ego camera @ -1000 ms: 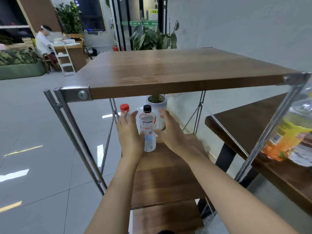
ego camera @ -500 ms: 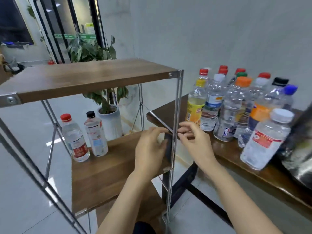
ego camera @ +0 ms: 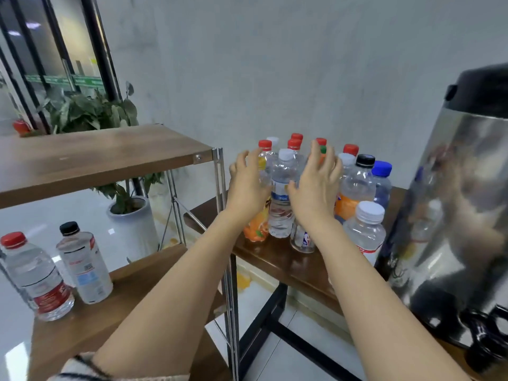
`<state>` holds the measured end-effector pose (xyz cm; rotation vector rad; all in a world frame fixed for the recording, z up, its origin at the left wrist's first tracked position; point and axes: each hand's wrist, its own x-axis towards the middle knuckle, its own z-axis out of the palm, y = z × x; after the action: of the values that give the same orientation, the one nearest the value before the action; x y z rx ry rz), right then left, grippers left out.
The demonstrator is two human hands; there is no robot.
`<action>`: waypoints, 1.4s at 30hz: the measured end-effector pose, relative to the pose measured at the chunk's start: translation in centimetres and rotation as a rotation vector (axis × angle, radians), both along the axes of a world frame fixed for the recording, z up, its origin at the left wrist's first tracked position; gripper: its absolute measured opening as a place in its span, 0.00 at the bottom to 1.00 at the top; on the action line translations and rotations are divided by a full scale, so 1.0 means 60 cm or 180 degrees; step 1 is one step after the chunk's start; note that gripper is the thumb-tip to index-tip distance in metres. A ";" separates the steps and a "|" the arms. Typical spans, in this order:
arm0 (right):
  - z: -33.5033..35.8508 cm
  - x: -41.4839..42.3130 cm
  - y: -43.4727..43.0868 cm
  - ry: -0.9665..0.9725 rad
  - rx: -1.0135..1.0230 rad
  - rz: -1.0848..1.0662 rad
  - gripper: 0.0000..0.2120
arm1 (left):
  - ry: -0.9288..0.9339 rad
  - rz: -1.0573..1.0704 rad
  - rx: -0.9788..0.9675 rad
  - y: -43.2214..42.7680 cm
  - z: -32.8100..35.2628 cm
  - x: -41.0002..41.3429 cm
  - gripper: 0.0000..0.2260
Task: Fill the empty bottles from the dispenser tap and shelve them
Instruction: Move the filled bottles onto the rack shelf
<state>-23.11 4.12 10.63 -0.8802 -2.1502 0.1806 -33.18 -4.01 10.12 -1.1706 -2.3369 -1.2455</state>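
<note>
**Near zone.** On the left, the middle shelf (ego camera: 132,287) of the rack carries two upright, capped bottles side by side: a red-capped bottle (ego camera: 35,279) and a black-capped bottle (ego camera: 83,262). Both appear full of clear liquid, so I judge them heavy and steady. On the right, the steel dispenser (ego camera: 461,215) stands on the dark table (ego camera: 275,259), with its black tap (ego camera: 483,334) low at the front.

**Hands.** My left hand (ego camera: 248,185) and right hand (ego camera: 316,188) are both open with fingers spread. They sit on either side of a white-capped bottle (ego camera: 281,204) and neither grips anything. I cannot tell whether they touch the neighbouring bottles.

**Location of work items.** The bottle cluster (ego camera: 354,188) stands packed on the table, between the rack and the dispenser. One large white-capped bottle (ego camera: 365,232) stands nearest, just beside the dispenser.

**Handling, as I judge it.**
- Empty bottles are very light and tip at a nudge, and a knock can topple their neighbours.
- The walls are thin clear plastic that dents under a hard squeeze.
- I take hold at mid-body, on the label band, where the wall is stiffest and least slippery.
- I lift straight up to clear the pack.
- Once filled, a bottle is much heavier and may be wet, so I wrap the whole hand round it.

**Appearance.** The bottles are transparent and upright, and every cap I can see is on. The targeted bottle has a blue and white label. To its left stands a bottle with an orange fruit label (ego camera: 257,229). Farther back, the caps are red, white, green, black and blue. I cannot read the fill levels reliably.
</note>
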 end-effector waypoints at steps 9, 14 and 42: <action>-0.026 -0.011 0.033 0.0475 -0.0085 0.0144 0.40 | -0.0553 -0.0307 0.0428 0.032 -0.044 -0.035 0.37; -0.037 -0.003 0.027 0.0277 0.0288 0.0389 0.37 | -0.0415 -0.0486 0.0686 0.030 -0.072 -0.027 0.41; -0.056 0.072 -0.206 0.0526 -0.0517 0.1995 0.41 | -0.0017 -0.0116 0.0806 -0.290 -0.063 0.077 0.42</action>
<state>-18.76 -8.24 7.25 -0.2355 -2.2094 0.7222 -28.54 -21.39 6.34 -1.1293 -2.0932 -1.5059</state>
